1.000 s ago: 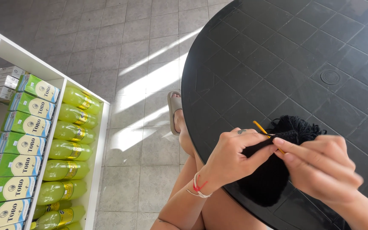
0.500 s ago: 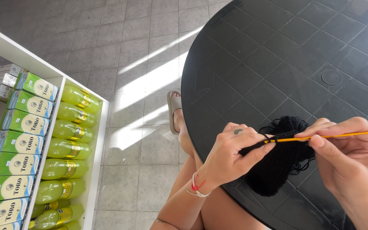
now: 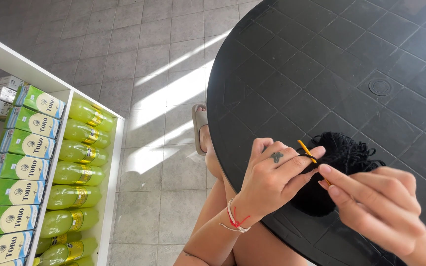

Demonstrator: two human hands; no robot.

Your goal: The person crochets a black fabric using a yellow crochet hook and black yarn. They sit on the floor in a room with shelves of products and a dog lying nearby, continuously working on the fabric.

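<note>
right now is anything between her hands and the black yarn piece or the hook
Nothing visible stands between them. The left hand already pinches the black yarn piece at its edge, and the right hand holds the yellow crochet hook, whose tip shows above the left fingers. Both work over the black table.

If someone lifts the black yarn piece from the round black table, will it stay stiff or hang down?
The black yarn piece would probably sag: it looks soft and loopy, bunched under the left hand. It seems light, since fingertips alone hold it. It is unlikely to roll, and the thin yellow crochet hook may snag its loops.
</note>
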